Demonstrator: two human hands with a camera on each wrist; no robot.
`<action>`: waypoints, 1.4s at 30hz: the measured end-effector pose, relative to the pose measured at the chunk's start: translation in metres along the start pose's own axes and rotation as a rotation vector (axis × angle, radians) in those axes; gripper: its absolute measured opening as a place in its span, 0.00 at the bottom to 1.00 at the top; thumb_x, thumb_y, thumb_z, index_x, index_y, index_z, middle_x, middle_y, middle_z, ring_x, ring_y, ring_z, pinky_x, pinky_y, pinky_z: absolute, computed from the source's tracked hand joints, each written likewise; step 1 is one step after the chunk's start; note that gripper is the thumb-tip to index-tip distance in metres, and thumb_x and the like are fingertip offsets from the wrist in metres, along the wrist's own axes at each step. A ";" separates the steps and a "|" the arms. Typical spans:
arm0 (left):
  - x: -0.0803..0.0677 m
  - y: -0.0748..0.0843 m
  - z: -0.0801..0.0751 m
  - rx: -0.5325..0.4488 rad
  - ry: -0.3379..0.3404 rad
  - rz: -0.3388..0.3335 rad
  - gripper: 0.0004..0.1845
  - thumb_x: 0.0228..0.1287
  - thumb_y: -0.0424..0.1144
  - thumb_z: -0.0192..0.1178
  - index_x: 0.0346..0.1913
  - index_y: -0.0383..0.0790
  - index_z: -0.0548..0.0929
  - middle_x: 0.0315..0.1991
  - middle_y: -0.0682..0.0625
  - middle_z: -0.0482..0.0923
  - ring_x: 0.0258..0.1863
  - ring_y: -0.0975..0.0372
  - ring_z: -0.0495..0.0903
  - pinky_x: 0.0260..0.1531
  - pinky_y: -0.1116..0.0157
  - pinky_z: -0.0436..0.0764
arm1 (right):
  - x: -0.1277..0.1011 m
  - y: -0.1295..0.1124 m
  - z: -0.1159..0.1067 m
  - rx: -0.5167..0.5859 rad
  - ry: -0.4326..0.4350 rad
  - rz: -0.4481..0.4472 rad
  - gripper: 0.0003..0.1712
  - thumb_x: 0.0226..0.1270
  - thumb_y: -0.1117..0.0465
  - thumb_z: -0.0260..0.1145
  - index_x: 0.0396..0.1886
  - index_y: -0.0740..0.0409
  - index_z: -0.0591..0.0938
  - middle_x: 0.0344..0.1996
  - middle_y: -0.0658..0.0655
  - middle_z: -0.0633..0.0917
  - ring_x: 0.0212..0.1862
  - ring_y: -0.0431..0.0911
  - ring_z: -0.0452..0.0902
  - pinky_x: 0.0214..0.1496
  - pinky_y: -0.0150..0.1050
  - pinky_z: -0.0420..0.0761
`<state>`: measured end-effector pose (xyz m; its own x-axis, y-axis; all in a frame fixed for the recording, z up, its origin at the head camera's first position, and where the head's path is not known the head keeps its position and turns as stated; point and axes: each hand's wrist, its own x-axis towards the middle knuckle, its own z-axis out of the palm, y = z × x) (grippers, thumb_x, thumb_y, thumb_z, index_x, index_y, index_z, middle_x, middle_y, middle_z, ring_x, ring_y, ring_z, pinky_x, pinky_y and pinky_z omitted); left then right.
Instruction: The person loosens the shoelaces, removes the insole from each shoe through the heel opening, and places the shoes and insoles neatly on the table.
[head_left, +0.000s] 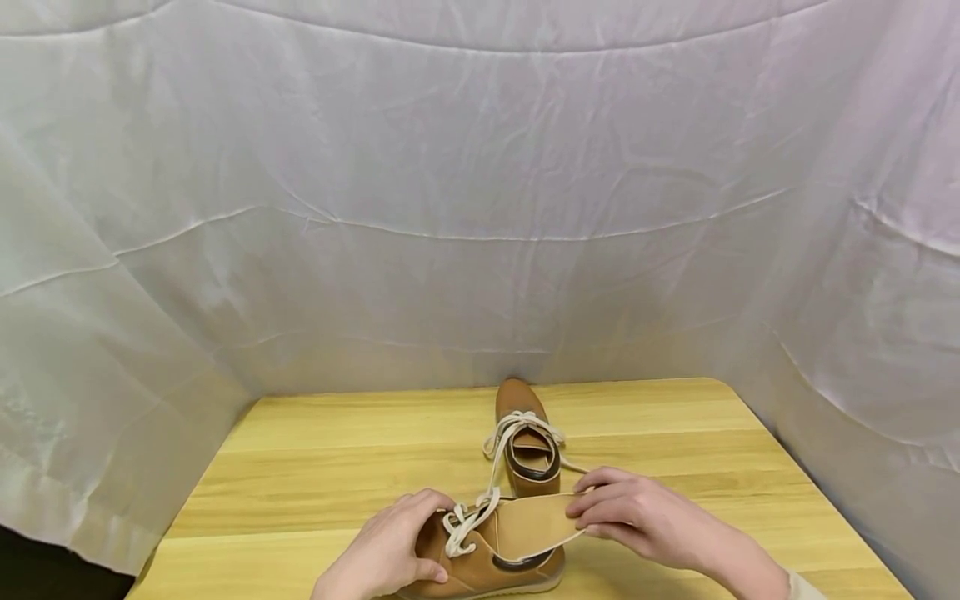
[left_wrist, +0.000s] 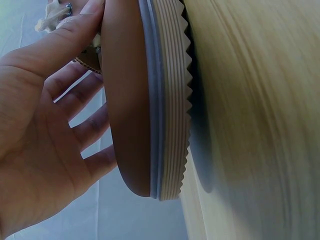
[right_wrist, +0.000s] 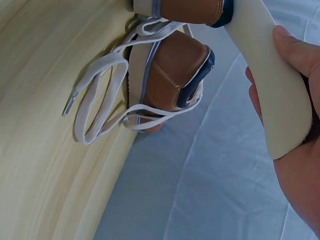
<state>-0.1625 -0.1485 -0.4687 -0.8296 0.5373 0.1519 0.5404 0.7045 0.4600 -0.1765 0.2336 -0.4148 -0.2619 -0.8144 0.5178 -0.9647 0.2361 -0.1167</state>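
A brown leather shoe (head_left: 480, 575) lies on its sole near the front of the table, toe to the left. My left hand (head_left: 390, 542) grips its front part, thumb on the near side and fingers across the far side. In the left wrist view the shoe's toe (left_wrist: 127, 110) shows above a ridged sole. A tan insole (head_left: 532, 527) sticks up out of the shoe's opening and slants right. My right hand (head_left: 645, 512) pinches its outer end; the right wrist view shows the insole's pale face (right_wrist: 272, 90) under my thumb. The insole's other end is hidden inside the shoe.
A matching brown shoe (head_left: 513, 400) stands behind, toe towards the back edge. Its pale laces (head_left: 517, 423) trail over the opening, and a loop (right_wrist: 117, 85) lies on the wooden table (head_left: 315, 475). Grey cloth (head_left: 480, 283) hangs around the back and sides.
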 end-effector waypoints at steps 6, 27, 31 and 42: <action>-0.001 -0.001 0.001 -0.001 0.002 0.003 0.38 0.45 0.51 0.83 0.62 0.58 0.78 0.61 0.65 0.78 0.61 0.62 0.78 0.57 0.45 0.80 | -0.006 -0.001 -0.002 0.016 0.015 0.009 0.11 0.68 0.65 0.73 0.48 0.50 0.89 0.50 0.46 0.90 0.56 0.49 0.83 0.65 0.31 0.77; -0.002 -0.003 -0.001 -0.010 -0.013 0.009 0.38 0.46 0.51 0.83 0.63 0.57 0.78 0.62 0.64 0.78 0.62 0.61 0.78 0.58 0.46 0.80 | -0.030 -0.004 -0.010 0.039 0.142 -0.011 0.10 0.74 0.64 0.68 0.51 0.51 0.88 0.50 0.51 0.90 0.55 0.50 0.83 0.64 0.30 0.77; -0.003 -0.004 -0.001 -0.008 -0.014 0.004 0.39 0.46 0.51 0.83 0.63 0.57 0.78 0.62 0.64 0.78 0.61 0.60 0.78 0.58 0.46 0.80 | -0.037 -0.006 -0.012 0.063 0.166 0.031 0.12 0.72 0.66 0.69 0.52 0.52 0.88 0.51 0.52 0.89 0.57 0.49 0.82 0.65 0.28 0.76; -0.005 -0.006 -0.003 -0.002 -0.007 0.014 0.39 0.45 0.50 0.83 0.63 0.57 0.78 0.61 0.64 0.78 0.61 0.61 0.78 0.57 0.46 0.81 | -0.049 -0.013 -0.010 0.105 0.297 0.116 0.13 0.68 0.71 0.69 0.51 0.61 0.88 0.51 0.58 0.89 0.62 0.46 0.80 0.65 0.25 0.74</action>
<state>-0.1621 -0.1565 -0.4696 -0.8209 0.5505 0.1519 0.5518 0.6962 0.4592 -0.1512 0.2764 -0.4302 -0.3661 -0.5916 0.7183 -0.9303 0.2500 -0.2683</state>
